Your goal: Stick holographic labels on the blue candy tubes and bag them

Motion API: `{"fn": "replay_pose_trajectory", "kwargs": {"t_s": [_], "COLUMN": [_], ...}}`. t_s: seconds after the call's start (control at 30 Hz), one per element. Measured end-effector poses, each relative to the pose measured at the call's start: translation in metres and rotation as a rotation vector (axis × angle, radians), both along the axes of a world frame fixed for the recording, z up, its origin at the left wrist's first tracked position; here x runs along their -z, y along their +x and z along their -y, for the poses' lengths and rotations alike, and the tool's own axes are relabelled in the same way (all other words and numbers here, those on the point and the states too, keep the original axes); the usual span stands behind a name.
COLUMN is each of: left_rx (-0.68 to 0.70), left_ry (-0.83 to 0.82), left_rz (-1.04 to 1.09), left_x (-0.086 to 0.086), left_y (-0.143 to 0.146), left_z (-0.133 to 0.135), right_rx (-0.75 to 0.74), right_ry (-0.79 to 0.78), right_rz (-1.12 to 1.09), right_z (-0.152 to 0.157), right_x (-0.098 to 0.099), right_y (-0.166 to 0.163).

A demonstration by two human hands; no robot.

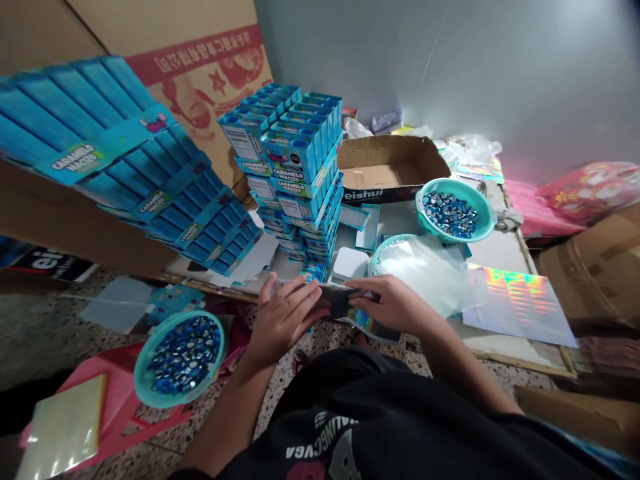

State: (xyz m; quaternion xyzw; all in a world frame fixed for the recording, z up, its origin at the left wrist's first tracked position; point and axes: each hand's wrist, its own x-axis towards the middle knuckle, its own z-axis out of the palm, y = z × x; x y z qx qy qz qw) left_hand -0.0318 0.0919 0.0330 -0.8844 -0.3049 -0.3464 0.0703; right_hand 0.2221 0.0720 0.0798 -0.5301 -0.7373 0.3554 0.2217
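Observation:
Between my hands, at the table's front edge, is a thin dark sheet (336, 300) with a shimmering rainbow-coloured part at its right. My left hand (286, 313) is closed on its left end, fingers laid across the top. The right hand (395, 301) pinches the other side between thumb and fingers. Just beyond them stand stacked blue candy boxes (305, 173) and a white block-like piece (351, 263). A clear plastic sheet (430, 273) lies right of my right hand, partly over a turquoise basin (374, 263). What lies beneath my fingers is hidden.
Another tall stack of blue boxes (145, 160) leans at the left. Basins of blue-wrapped pieces stand at right (420, 217) and on a pink stool (115, 360) at left. An open carton (395, 163) sits behind. A holographic sheet (520, 303) overhangs the right edge.

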Motion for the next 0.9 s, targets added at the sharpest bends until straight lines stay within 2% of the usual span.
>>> {"fn": "replay_pose_trajectory", "kwargs": {"t_s": [0.13,0.4,0.57,0.63,0.8,0.9], "left_rx": [-0.051,0.115,0.132,0.123,-0.053,-0.156], "left_ry": [-0.067,-0.453,-0.649,-0.614,-0.256,-0.096], "left_rz": [0.016,-0.051,-0.087,-0.115,-0.147,-0.118], "left_x": [-0.005,-0.021,-0.038,-0.04,-0.03,-0.027], "left_y": [0.007,0.004,-0.013,-0.023,-0.038,-0.04], "left_z": [-0.004,0.002,0.001,0.003,0.017,0.028], "right_rx": [-0.082,-0.191,-0.29,-0.313,-0.234,-0.213], "right_ry": [0.019,0.299,0.353,0.335,0.243,0.267], "right_rz": [0.079,0.401,0.341,0.288,0.163,0.123], "right_z": [0.001,0.001,-0.001,-0.004,-0.011,-0.014], "right_x": [0.002,-0.008,-0.008,-0.005,-0.001,-0.003], "right_y": [0.006,-0.02,-0.047,-0.055,-0.07,-0.077]}}
